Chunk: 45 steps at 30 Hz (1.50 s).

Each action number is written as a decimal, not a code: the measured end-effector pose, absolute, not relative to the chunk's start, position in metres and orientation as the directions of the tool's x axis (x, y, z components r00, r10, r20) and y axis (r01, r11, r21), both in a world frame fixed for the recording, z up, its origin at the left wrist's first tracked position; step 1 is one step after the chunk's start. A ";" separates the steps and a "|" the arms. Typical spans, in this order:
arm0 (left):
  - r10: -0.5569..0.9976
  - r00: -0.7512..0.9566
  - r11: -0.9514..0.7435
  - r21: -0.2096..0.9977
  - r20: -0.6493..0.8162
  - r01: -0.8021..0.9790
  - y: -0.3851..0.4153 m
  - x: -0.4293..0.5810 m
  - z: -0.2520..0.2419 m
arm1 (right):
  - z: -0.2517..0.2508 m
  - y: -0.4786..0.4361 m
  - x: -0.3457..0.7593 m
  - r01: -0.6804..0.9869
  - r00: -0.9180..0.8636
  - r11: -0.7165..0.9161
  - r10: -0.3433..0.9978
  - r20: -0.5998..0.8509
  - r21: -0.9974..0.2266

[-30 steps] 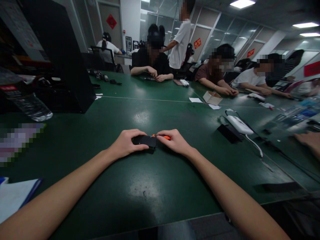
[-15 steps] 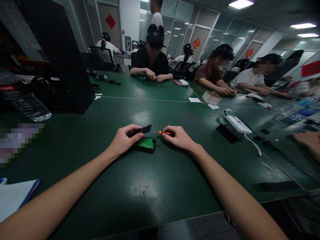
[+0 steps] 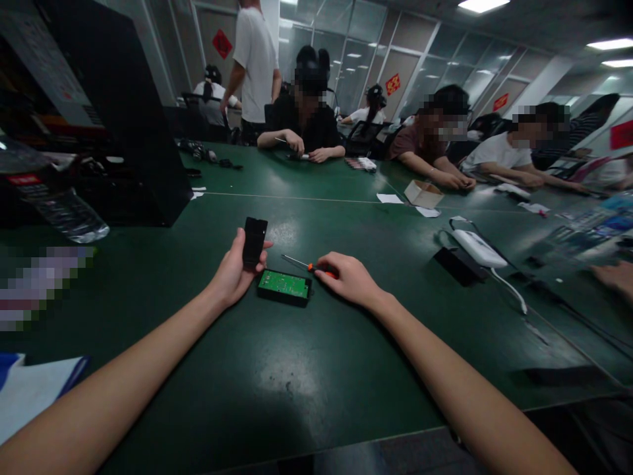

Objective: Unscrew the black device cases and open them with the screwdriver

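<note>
My left hand (image 3: 238, 269) grips a flat black cover (image 3: 254, 241) and holds it tilted up, its broad face showing. Just right of that hand a black plastic case (image 3: 281, 301) lies on the green table, open at the top. Inside it a green circuit board (image 3: 285, 284) is visible. Past the case, my right hand (image 3: 349, 277) is closed on a screwdriver (image 3: 310, 268) with an orange and black handle. Its thin metal shaft points left, above the far edge of the case, apart from the board.
On the green table (image 3: 316, 369) a white power strip (image 3: 479, 248) with cables lies to the right, beside a black block (image 3: 459, 265). A water bottle (image 3: 64, 198) and a large black computer case (image 3: 143, 119) stand left. Across the table, co-workers sit near a small cardboard box (image 3: 423, 194).
My left hand has turned the black cover from edge-on to upright and moved it left, uncovering the circuit board. The screwdriver's tip no longer points at the cover.
</note>
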<state>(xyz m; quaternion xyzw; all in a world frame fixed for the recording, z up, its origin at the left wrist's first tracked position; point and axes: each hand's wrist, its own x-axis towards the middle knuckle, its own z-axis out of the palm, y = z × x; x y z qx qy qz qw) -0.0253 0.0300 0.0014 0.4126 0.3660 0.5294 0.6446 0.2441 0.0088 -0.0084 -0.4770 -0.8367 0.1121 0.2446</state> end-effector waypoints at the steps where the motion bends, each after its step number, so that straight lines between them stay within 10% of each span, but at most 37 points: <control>1: 0.981 0.186 0.131 0.904 -0.058 -0.408 0.030 -0.025 0.002 | -0.009 0.008 0.243 0.742 -0.431 0.523 0.851 0.300 -0.420; 25: 0.987 0.154 0.008 0.938 0.048 -0.345 0.026 -0.020 0.004 | -0.004 -0.009 0.214 0.525 -0.340 0.681 0.718 0.607 -0.511; 45: 0.962 0.254 -0.070 0.991 0.098 -0.117 0.026 -0.020 -0.005 | -0.008 -0.015 0.197 0.368 -0.205 0.561 0.827 0.524 -0.741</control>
